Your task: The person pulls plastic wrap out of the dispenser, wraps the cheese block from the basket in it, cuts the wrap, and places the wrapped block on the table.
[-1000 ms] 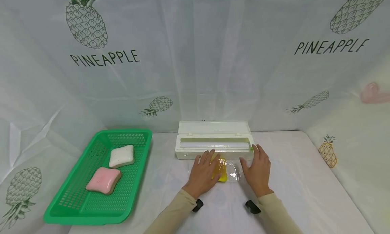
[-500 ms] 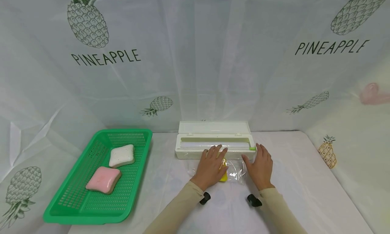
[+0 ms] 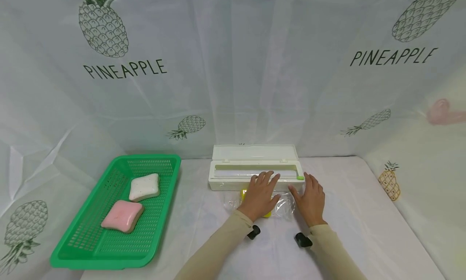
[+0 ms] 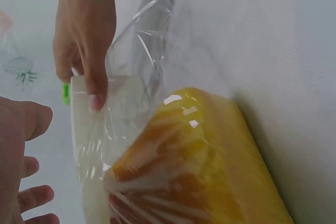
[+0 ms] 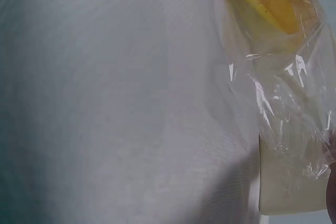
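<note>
A white cling film dispenser (image 3: 225,185) stands with its lid up, the film roll (image 3: 233,173) inside and a green slide cutter (image 3: 300,177) at its right end. Clear film (image 4: 152,51) comes down over its front and covers a yellow block (image 4: 210,156) with an orange-brown top. Above the block is my left hand (image 3: 257,197), fingers spread and holding nothing; it partly hides the block in the head view. My right hand (image 3: 311,203) grips the dispenser's right end, thumb on the film at the front, fingers by the cutter.
At the left, a green basket (image 3: 154,241) contains a white block (image 3: 145,187) and a pink block (image 3: 122,216). Behind the dispenser hangs a white curtain (image 3: 251,90) printed with pineapples. Each wrist carries a small black camera.
My left hand has moved to the right across the covered block, and the block's left edge now shows. The right hand has shifted slightly right at the dispenser's end.
</note>
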`<action>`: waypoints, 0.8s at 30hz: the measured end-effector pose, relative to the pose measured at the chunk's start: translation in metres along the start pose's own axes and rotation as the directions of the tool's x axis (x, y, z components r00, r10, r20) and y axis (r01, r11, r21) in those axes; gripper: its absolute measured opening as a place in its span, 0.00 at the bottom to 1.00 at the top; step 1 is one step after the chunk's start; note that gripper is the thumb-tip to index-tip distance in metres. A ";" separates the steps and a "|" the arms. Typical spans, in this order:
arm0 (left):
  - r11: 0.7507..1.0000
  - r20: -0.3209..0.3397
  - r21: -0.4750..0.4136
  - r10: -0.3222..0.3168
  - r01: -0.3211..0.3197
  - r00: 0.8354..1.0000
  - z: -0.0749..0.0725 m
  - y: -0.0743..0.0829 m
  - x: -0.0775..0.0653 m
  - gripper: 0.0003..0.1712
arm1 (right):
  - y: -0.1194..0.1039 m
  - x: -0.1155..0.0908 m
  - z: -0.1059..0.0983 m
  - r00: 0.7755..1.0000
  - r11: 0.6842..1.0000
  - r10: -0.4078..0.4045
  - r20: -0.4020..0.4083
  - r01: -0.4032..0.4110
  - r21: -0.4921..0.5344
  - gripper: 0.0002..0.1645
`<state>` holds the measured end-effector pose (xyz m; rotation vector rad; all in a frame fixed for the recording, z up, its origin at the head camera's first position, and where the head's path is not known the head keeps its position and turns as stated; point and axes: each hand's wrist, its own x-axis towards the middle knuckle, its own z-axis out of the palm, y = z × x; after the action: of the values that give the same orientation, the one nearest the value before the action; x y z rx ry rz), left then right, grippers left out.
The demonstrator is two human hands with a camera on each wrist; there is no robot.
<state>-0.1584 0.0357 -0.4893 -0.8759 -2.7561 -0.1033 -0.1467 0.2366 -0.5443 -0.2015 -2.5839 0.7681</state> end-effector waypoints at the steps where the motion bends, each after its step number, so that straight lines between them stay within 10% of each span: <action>1: 1.000 0.005 -0.006 0.000 0.000 1.000 0.000 0.002 0.002 0.38 | 0.001 0.000 0.000 1.000 1.000 0.001 0.000 -0.001 -0.002 0.48; 24: 0.999 0.013 -0.047 0.020 -0.020 1.000 0.004 0.037 0.051 0.27 | 0.006 -0.001 -0.001 0.986 0.987 -0.139 -0.089 0.131 -0.091 0.45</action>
<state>-0.1780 0.0948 -0.4803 -0.9190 -2.7671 -0.1599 -0.1448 0.2421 -0.5474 -0.0844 -2.5116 0.5867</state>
